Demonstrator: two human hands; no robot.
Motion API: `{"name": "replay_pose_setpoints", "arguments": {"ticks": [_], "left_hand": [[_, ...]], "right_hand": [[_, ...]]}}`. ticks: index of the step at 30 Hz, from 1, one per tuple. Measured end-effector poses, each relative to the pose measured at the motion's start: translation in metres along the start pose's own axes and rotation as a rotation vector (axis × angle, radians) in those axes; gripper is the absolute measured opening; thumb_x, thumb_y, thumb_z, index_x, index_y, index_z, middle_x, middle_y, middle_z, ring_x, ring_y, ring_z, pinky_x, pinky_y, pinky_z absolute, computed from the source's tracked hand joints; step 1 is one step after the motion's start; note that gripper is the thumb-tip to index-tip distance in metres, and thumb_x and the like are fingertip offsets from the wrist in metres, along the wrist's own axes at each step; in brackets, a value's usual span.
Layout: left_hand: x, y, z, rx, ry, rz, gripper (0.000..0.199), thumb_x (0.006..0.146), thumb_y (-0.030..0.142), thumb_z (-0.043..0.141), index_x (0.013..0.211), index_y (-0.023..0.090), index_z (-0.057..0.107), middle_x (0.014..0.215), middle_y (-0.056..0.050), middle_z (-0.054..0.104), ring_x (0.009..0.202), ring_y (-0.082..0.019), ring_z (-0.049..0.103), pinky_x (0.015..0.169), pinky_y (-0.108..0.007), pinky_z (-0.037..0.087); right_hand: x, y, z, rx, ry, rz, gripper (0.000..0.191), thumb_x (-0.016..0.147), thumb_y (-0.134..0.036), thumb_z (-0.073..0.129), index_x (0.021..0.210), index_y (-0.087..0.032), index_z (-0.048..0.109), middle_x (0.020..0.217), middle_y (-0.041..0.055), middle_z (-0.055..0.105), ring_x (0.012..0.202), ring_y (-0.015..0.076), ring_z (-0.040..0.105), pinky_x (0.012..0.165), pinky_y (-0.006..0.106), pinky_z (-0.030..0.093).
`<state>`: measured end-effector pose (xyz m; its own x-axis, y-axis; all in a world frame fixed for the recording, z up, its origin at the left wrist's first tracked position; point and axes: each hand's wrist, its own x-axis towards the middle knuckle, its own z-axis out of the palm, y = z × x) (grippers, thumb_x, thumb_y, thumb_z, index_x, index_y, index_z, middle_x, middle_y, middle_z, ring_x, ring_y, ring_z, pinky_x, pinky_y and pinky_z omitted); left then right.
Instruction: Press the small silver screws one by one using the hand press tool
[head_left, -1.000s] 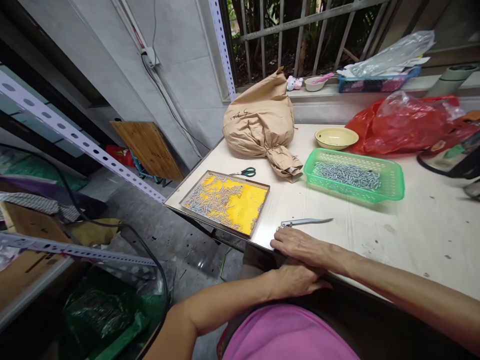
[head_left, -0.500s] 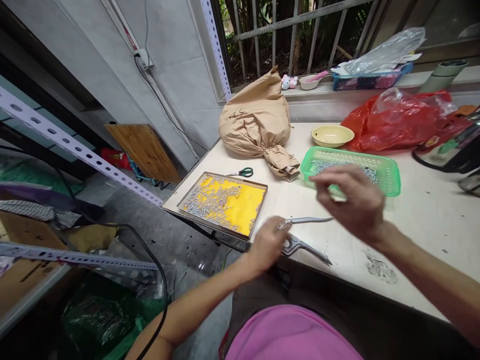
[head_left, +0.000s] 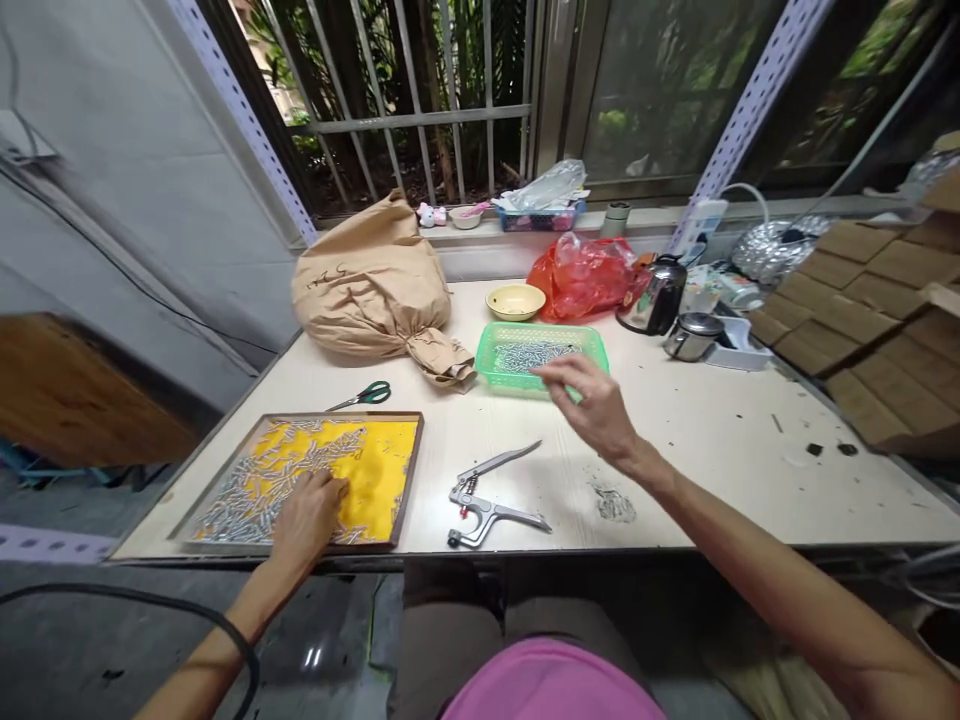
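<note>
Tray: at lower left of the frame we see a shallow rectangular tray with a thin brownish rim and a smooth yellow floor (head_left: 375, 495).
Pieces: small, slender, silvery metal pieces (head_left: 244, 490) lie in a jumbled layer, thickest on the tray's left half.
Basket: near the centre, a translucent green plastic basket with perforated walls (head_left: 491, 377) holds more shiny metal pieces (head_left: 529, 356).
Tool: at lower centre, a grey metal hand tool with two splayed handles (head_left: 497, 463) lies on the smooth pale tabletop (head_left: 675, 490), clear of both hands.
Sack: a wrinkled brown paper sack with a twisted neck (head_left: 367, 290) bulges at upper left.
Left hand: our left hand (head_left: 310, 508) reaches into the tray, fingers curled down among the pieces; we cannot tell whether they pinch one.
Right hand: our right hand (head_left: 592, 405) hangs at the basket's near rim, fingers loosely bent, pieces just beyond the fingertips; we cannot tell whether anything is gripped.
</note>
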<state>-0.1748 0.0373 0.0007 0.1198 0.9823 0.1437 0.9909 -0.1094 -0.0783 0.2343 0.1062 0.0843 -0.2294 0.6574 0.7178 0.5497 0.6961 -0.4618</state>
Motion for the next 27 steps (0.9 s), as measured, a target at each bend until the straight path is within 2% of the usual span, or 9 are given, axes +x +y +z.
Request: {"name": "replay_pose_setpoints", "arguments": {"ticks": [3, 5, 7, 9, 10, 12, 15, 20, 27], "left_hand": [[0.006, 0.006, -0.012, -0.035, -0.004, 0.007, 0.029, 0.083, 0.027, 0.038, 0.071, 0.02, 0.064, 0.081, -0.012, 0.062, 0.087, -0.028, 0.053, 0.079, -0.039, 0.042], [0.008, 0.02, -0.026, -0.158, 0.006, -0.068, 0.028, 0.082, 0.032, 0.042, 0.072, 0.02, 0.065, 0.083, -0.011, 0.064, 0.088, -0.027, 0.055, 0.079, -0.038, 0.044], [0.008, 0.044, -0.039, -0.399, -0.031, -0.193, 0.027, 0.08, 0.039, 0.048, 0.077, 0.02, 0.067, 0.085, -0.008, 0.067, 0.084, -0.024, 0.059, 0.076, -0.035, 0.046], [0.005, 0.077, -0.047, -0.743, -0.167, -0.298, 0.034, 0.077, 0.047, 0.052, 0.082, 0.018, 0.069, 0.081, -0.005, 0.069, 0.072, -0.019, 0.06, 0.066, -0.029, 0.047], [0.004, 0.095, -0.049, -0.897, -0.24, -0.328, 0.038, 0.076, 0.05, 0.054, 0.085, 0.016, 0.069, 0.077, -0.005, 0.068, 0.064, -0.016, 0.058, 0.059, -0.027, 0.046], [0.0, 0.126, -0.046, -1.066, -0.33, -0.354, 0.042, 0.071, 0.05, 0.06, 0.088, 0.013, 0.07, 0.069, -0.003, 0.066, 0.056, -0.012, 0.054, 0.052, -0.023, 0.043], [-0.002, 0.154, -0.033, -1.103, -0.408, -0.359, 0.039, 0.067, 0.047, 0.065, 0.083, 0.012, 0.071, 0.064, -0.003, 0.064, 0.052, -0.01, 0.051, 0.049, -0.021, 0.04], [0.0, 0.159, -0.015, -0.968, -0.446, -0.359, 0.038, 0.066, 0.047, 0.063, 0.078, 0.011, 0.072, 0.064, -0.004, 0.065, 0.054, -0.011, 0.051, 0.049, -0.021, 0.037], [0.005, 0.162, -0.021, -0.79, -0.49, -0.337, 0.035, 0.067, 0.047, 0.061, 0.072, 0.013, 0.071, 0.056, -0.001, 0.06, 0.053, -0.011, 0.049, 0.051, -0.021, 0.034]], "right_hand": [[-0.044, -0.01, 0.009, 0.044, -0.255, -0.008, 0.027, 0.094, -0.019, 0.043, 0.111, -0.021, 0.063, 0.102, 0.008, 0.059, 0.095, 0.0175, 0.058, 0.082, 0.034, 0.05], [-0.072, -0.015, 0.016, 0.026, -0.449, -0.007, 0.027, 0.094, -0.024, 0.044, 0.115, -0.02, 0.06, 0.104, 0.0088, 0.059, 0.096, 0.0184, 0.057, 0.083, 0.033, 0.049], [-0.093, -0.02, 0.021, -0.012, -0.596, 0.006, 0.029, 0.093, -0.031, 0.048, 0.117, -0.019, 0.059, 0.103, 0.0095, 0.059, 0.095, 0.0201, 0.055, 0.083, 0.034, 0.048], [-0.108, -0.025, 0.024, -0.041, -0.68, 0.028, 0.031, 0.091, -0.036, 0.051, 0.115, -0.018, 0.059, 0.099, 0.0095, 0.058, 0.093, 0.0209, 0.054, 0.081, 0.034, 0.047], [-0.113, -0.026, 0.025, -0.053, -0.705, 0.039, 0.03, 0.091, -0.036, 0.052, 0.114, -0.018, 0.059, 0.098, 0.0093, 0.058, 0.092, 0.021, 0.054, 0.08, 0.034, 0.046], [-0.12, -0.028, 0.028, -0.078, -0.731, 0.053, 0.026, 0.091, -0.033, 0.05, 0.109, -0.018, 0.06, 0.095, 0.0087, 0.058, 0.089, 0.0205, 0.052, 0.078, 0.033, 0.044], [-0.126, -0.027, 0.03, -0.129, -0.737, 0.055, 0.021, 0.093, -0.027, 0.047, 0.104, -0.017, 0.062, 0.091, 0.0081, 0.057, 0.086, 0.0199, 0.051, 0.075, 0.032, 0.042], [-0.131, -0.024, 0.03, -0.156, -0.74, 0.081, 0.018, 0.093, -0.025, 0.047, 0.1, -0.016, 0.062, 0.091, 0.0077, 0.057, 0.082, 0.0188, 0.05, 0.071, 0.03, 0.039], [-0.129, -0.025, 0.029, -0.183, -0.768, 0.111, 0.018, 0.093, -0.021, 0.047, 0.098, -0.016, 0.064, 0.09, 0.0079, 0.057, 0.079, 0.0178, 0.05, 0.069, 0.03, 0.037]]}}
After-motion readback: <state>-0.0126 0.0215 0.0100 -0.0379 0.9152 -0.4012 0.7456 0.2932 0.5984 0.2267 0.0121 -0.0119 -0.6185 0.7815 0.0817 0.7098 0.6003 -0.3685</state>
